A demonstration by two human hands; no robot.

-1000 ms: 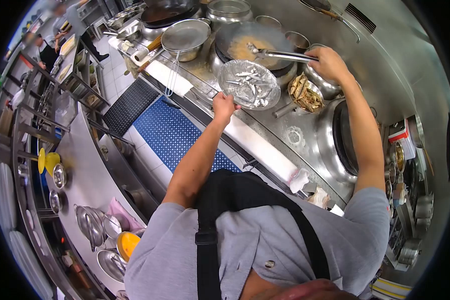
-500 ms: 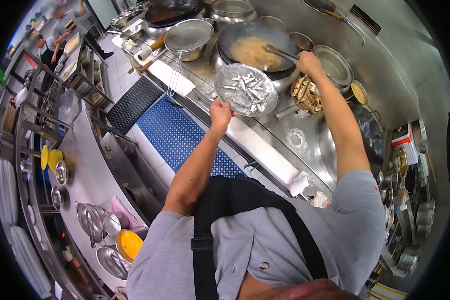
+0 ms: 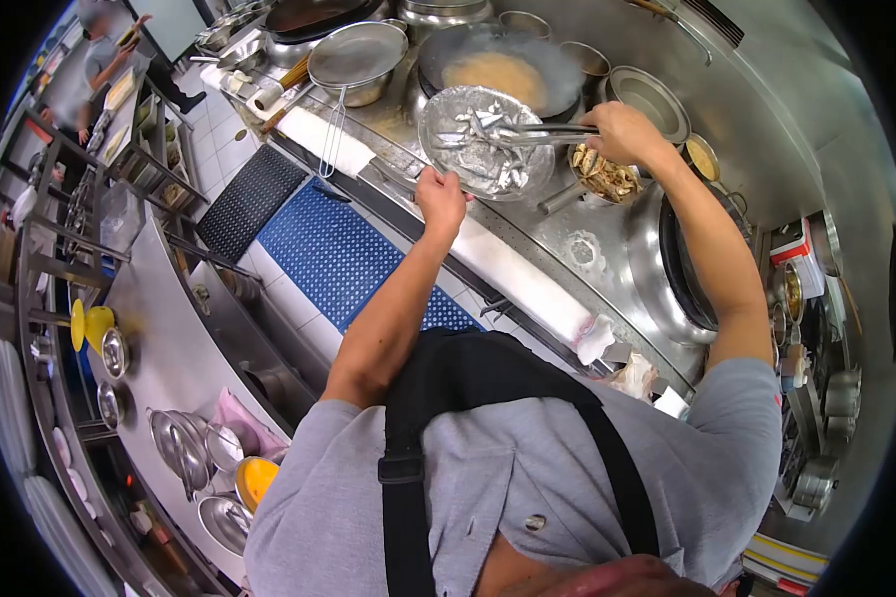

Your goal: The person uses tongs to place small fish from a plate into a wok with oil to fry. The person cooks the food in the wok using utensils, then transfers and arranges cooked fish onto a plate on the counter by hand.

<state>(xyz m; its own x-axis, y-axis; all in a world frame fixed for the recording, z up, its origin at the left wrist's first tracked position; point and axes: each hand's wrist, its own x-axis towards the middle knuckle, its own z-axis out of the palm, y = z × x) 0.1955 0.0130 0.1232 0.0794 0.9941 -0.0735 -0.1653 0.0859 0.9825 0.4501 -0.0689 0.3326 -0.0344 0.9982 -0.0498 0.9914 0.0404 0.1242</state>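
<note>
My left hand (image 3: 442, 202) grips the near edge of a shallow, clear-looking bowl (image 3: 538, 171), which it holds up beside the wok. Small silvery fish (image 3: 481, 179), dusted with white powder, lie in the bowl. Wrapped round a pair of metal tongs (image 3: 560, 133), my right hand (image 3: 622, 134) keeps the tips among the fish; whether they pinch one is not clear. Behind the bowl, a dark wok (image 3: 446, 48) contains bubbling, frothy oil (image 3: 496, 72). Browned fried fish (image 3: 605, 177) fill a handled strainer or pan just below my right hand.
A whisk (image 3: 333, 139) rests across the counter's front edge, below a pan topped by a round strainer (image 3: 358, 52). Another big wok (image 3: 675, 269) sits at the right. Blue matting (image 3: 334, 249) covers the floor. A person (image 3: 110, 55) stands at the far left.
My right hand has moved the tongs from over the wok's oil to the fish in the bowl. The bowl has shifted slightly up in view, still in my left hand.
</note>
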